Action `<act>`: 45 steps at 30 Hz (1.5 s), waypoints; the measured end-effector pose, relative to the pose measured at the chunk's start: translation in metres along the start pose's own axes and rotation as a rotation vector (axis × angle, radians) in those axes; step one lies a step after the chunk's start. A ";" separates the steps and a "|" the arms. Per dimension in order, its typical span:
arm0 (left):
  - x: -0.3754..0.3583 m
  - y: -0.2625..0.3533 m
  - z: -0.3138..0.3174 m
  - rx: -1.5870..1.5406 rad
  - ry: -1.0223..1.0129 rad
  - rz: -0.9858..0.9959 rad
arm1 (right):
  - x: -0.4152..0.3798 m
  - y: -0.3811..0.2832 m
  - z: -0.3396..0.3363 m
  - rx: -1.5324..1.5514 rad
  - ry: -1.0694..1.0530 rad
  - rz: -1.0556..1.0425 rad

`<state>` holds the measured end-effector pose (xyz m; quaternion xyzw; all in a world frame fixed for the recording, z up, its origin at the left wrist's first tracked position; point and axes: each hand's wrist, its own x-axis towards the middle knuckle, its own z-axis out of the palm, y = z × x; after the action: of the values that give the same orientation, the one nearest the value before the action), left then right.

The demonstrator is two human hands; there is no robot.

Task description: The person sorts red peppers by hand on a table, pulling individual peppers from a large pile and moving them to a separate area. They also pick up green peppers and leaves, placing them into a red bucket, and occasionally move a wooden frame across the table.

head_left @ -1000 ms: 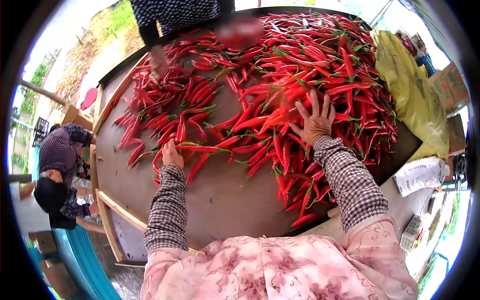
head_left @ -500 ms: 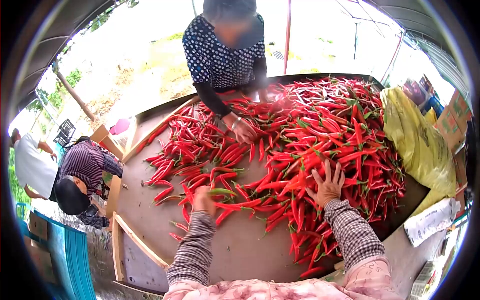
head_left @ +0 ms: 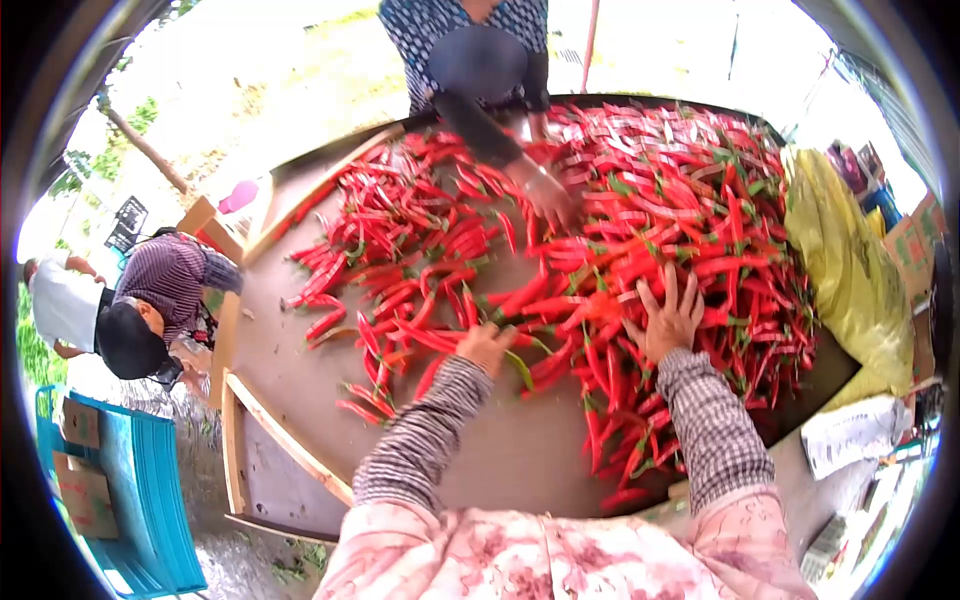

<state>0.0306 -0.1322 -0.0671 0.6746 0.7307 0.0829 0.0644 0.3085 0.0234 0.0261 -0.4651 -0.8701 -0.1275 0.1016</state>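
Where the main heap (head_left: pixel 725 240) of red peppers fills the right centre and upper right of the frame, the right hand (head_left: pixel 672 318) lies palm down against its near side. The fingers are spread wide and rest on the peppers; no grip on any single one is visible. The left hand (head_left: pixel 485 347) is at the centre of the frame, beside loose red peppers (head_left: pixel 400 240), which extend across the centre left. Its fingers are partly curled — whether they have hold of a pepper cannot be told. A green pepper (head_left: pixel 521 371) is just right of this hand.

Bare surface (head_left: pixel 490 440) shows at lower centre. At upper centre a co-worker (head_left: pixel 415 50) in a patterned top reaches over the far edge; the co-worker's hand (head_left: pixel 552 197) is blurred among the peppers, its grip not determinable. A yellow sack (head_left: pixel 850 265) lies along the heap's right side, with a white sack (head_left: pixel 855 435) below it at lower right. A wooden strip (head_left: pixel 288 437) stands at lower left.
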 end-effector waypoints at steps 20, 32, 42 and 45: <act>-0.090 -0.060 -0.047 -0.331 0.565 -0.439 | 0.002 0.002 0.008 -0.033 -0.085 0.041; -0.108 0.063 0.028 -0.252 -0.012 0.199 | 0.002 0.003 0.013 -0.067 -0.004 0.000; -0.114 0.072 0.030 -0.248 -0.060 0.364 | 0.001 0.001 0.011 -0.118 -0.040 0.003; -0.076 0.067 0.017 -0.156 -0.173 0.304 | 0.000 0.002 0.014 -0.105 -0.025 0.001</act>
<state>0.1059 -0.2021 -0.0714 0.7746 0.6036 0.0898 0.1660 0.3096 0.0293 0.0136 -0.4716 -0.8633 -0.1670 0.0665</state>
